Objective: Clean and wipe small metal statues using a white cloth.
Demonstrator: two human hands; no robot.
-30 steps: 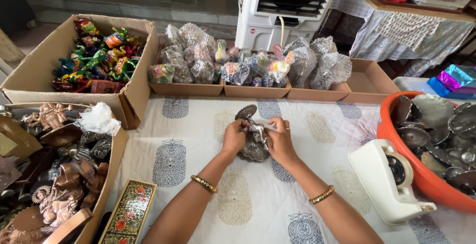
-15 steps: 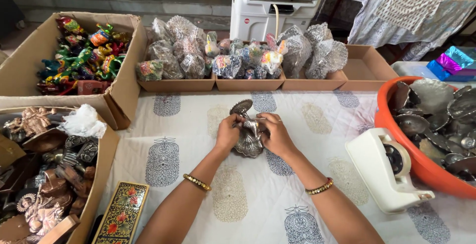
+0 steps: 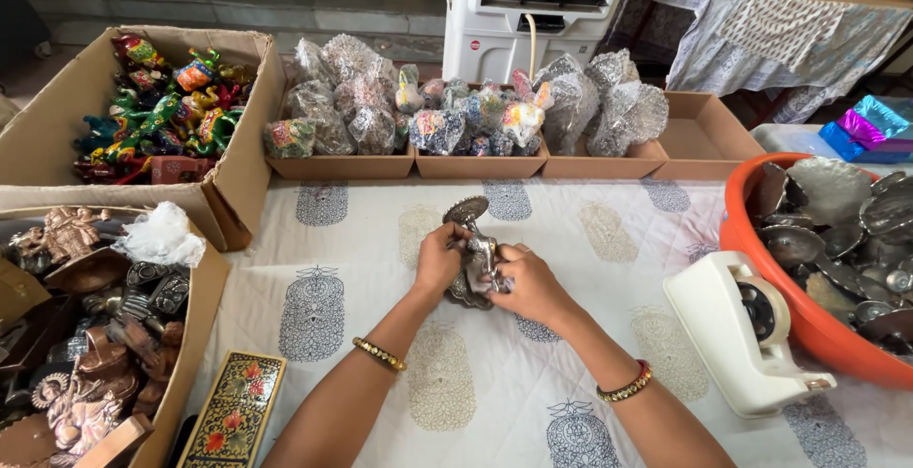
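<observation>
Figurine (image 3: 478, 261): shiny silvery metal, probably embossed. Tablecloth (image 3: 533, 392): matt printed cloth. Tape dispenser (image 3: 737, 330): glossy white plastic.

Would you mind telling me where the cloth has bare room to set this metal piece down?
Bare cloth lies between the hands and the shallow trays, and between the left hand and the cardboard box. Right side is crowded: tape dispenser, orange tub.

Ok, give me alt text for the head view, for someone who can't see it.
Both bare hands, left hand and right hand, grip a small silvery metal figurine over a white block-printed tablecloth. An orange plastic tub of metal pieces and a white tape dispenser sit to the right.
</observation>
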